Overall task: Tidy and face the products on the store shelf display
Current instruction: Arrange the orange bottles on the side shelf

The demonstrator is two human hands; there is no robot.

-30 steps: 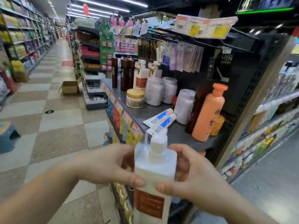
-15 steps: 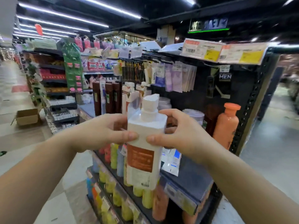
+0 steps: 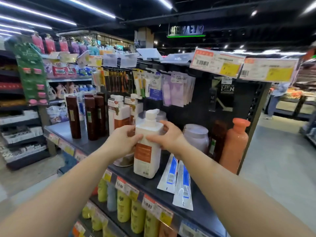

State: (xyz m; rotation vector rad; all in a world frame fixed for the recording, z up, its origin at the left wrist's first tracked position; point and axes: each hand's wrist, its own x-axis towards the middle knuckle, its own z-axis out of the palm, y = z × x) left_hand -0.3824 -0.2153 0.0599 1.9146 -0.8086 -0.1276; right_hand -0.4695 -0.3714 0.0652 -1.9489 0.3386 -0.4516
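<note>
Both your hands are clamped on the white pump bottle [image 3: 148, 147], left hand [image 3: 122, 142] on its left shoulder, right hand [image 3: 168, 138] on its right, thumbs pressing the front above the orange label. You've got it upright at the front of the grey shelf [image 3: 82, 142], though whether its base touches down is hard to tell. Two boxed tubes [image 3: 177, 180] lie flat just right of it, a tall orange bottle [image 3: 235, 144] stands farther right, and dark brown bottles [image 3: 85, 117] stand to the left.
</note>
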